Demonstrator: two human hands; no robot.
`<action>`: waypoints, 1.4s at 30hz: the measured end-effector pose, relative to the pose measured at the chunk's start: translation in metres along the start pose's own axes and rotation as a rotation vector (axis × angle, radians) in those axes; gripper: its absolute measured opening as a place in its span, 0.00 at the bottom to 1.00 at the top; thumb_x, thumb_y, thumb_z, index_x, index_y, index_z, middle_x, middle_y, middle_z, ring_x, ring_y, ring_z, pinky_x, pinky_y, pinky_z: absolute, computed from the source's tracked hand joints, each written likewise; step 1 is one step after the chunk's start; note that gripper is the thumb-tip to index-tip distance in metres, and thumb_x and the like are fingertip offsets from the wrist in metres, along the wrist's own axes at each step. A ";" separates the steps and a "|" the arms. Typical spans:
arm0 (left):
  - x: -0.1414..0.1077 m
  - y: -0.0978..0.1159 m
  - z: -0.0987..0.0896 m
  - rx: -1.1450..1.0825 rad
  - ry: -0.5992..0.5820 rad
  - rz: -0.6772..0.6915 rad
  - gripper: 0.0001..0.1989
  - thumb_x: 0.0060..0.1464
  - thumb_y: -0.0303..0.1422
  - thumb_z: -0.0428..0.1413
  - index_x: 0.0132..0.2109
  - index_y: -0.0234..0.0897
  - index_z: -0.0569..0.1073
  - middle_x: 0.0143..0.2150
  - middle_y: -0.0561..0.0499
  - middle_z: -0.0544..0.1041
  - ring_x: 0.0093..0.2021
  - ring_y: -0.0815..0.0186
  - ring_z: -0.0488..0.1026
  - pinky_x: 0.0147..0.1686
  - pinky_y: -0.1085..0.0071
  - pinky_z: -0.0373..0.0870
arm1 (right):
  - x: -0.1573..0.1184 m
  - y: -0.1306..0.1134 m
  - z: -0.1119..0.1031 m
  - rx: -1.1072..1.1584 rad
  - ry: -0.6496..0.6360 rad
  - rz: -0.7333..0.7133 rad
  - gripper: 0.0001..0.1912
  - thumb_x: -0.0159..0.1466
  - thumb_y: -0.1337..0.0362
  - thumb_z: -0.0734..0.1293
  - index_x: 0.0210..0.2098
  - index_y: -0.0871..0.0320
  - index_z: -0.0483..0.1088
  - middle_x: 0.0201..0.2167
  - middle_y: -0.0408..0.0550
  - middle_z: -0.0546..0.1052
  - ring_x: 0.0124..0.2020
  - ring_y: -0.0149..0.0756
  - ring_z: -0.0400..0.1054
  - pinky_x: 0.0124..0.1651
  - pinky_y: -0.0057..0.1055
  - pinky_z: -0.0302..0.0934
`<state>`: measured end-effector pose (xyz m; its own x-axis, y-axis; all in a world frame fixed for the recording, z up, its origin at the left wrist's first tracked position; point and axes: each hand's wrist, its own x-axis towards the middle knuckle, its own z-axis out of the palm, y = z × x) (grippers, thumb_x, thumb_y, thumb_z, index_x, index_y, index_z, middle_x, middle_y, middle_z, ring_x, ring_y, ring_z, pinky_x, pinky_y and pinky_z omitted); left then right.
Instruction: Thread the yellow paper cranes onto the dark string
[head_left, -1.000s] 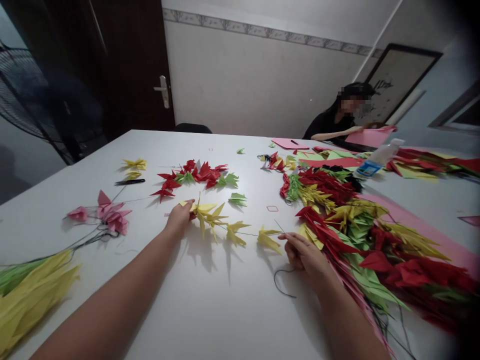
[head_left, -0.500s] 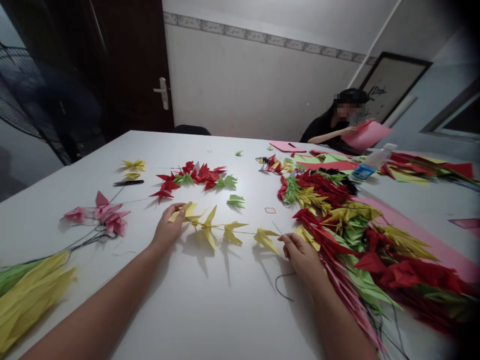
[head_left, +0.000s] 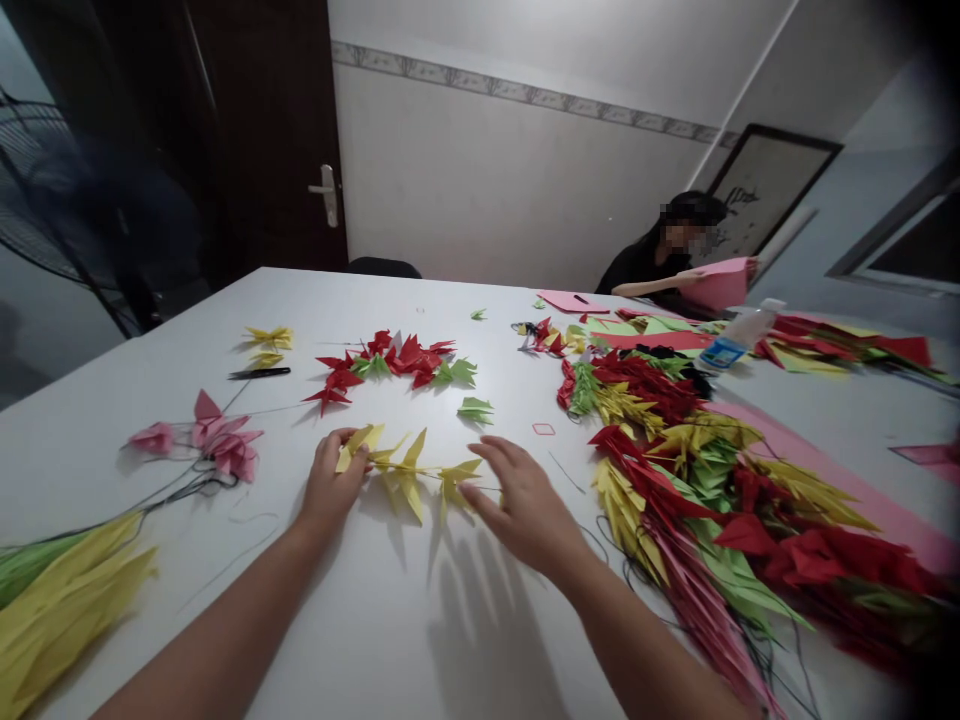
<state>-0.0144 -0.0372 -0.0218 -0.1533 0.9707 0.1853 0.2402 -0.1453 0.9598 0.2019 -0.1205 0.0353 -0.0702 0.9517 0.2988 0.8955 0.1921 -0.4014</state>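
My left hand (head_left: 334,485) pinches a folded yellow paper crane (head_left: 364,445) at the left end of a string of cranes. Along the same dark thread hang more yellow cranes (head_left: 407,472), just above the white table. My right hand (head_left: 529,505) is open, its fingers spread beside the right-hand crane (head_left: 456,482); whether they touch it I cannot tell. Part of the string is hidden behind this hand. To its right lies a thin straight piece like a needle (head_left: 566,472). Beyond the hands sit a green crane (head_left: 475,410) and a curved string of red and green cranes (head_left: 409,358).
Heaped strings of coloured cranes (head_left: 712,470) cover the right side, with a plastic bottle (head_left: 731,340) behind. At left are pink cranes (head_left: 225,440), a dark-handled cutter (head_left: 259,373) and a yellow bundle (head_left: 75,600). A person (head_left: 660,260) holds pink paper across the table.
My right hand has let go of the thin needle-like piece and moved left to the cranes, its fingers opening. The cranes on the string sit closer to my left hand.
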 end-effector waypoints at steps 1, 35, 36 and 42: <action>0.000 0.001 0.000 -0.015 0.005 -0.014 0.16 0.46 0.42 0.52 0.39 0.37 0.65 0.40 0.50 0.66 0.27 0.71 0.69 0.31 0.68 0.72 | 0.006 -0.011 0.006 -0.029 -0.050 -0.016 0.22 0.59 0.55 0.59 0.51 0.58 0.62 0.53 0.55 0.64 0.54 0.45 0.56 0.54 0.43 0.52; 0.002 -0.005 0.002 0.098 0.053 0.069 0.12 0.50 0.39 0.49 0.40 0.38 0.66 0.40 0.49 0.62 0.33 0.67 0.70 0.29 0.68 0.74 | 0.025 -0.005 0.044 -0.083 0.028 -0.073 0.08 0.59 0.70 0.58 0.29 0.58 0.67 0.26 0.47 0.72 0.31 0.35 0.64 0.35 0.28 0.54; 0.002 -0.006 0.001 0.156 0.067 0.135 0.12 0.50 0.37 0.48 0.41 0.38 0.66 0.40 0.48 0.62 0.36 0.64 0.69 0.33 0.65 0.73 | 0.025 -0.004 0.044 -0.068 0.023 -0.072 0.08 0.59 0.70 0.58 0.30 0.58 0.67 0.27 0.47 0.73 0.32 0.35 0.64 0.35 0.28 0.54; 0.003 -0.007 -0.006 0.340 0.057 0.366 0.12 0.54 0.33 0.46 0.46 0.40 0.66 0.42 0.46 0.63 0.45 0.61 0.66 0.49 0.60 0.64 | 0.025 -0.001 0.046 -0.040 0.015 -0.081 0.09 0.60 0.70 0.57 0.32 0.57 0.68 0.27 0.47 0.73 0.32 0.35 0.64 0.36 0.29 0.54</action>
<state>-0.0224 -0.0345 -0.0265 -0.0505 0.8544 0.5172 0.5850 -0.3945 0.7086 0.1790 -0.0861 0.0032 -0.1367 0.9298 0.3416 0.9040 0.2581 -0.3409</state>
